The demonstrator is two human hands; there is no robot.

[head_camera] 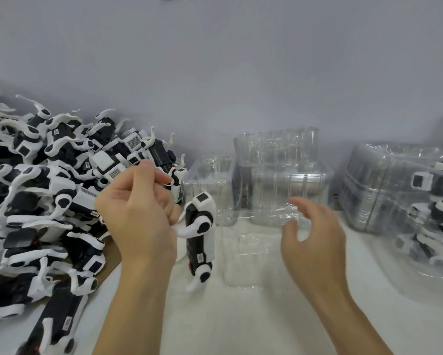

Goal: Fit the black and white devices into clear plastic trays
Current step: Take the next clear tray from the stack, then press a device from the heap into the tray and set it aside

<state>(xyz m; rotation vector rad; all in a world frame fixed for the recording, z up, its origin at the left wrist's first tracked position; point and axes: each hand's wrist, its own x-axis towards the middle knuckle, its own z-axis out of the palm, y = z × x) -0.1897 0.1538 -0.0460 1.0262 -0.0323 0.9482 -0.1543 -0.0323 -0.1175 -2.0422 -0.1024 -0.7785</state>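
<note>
Left hand (138,208) raised, fingers curled, pinching a white leg of the black and white device (200,237), which hangs upright just left of the empty clear tray (243,252) on the white table (241,324). Right hand (312,237) hovers over the tray's right side, fingers loosely spread, holding nothing. Device pile (49,190) well left of tray; stacked trays (279,172) behind it.

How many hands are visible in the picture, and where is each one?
2. The left hand is beside the upright device, near the pile. The right hand hovers over the empty clear tray.
</note>
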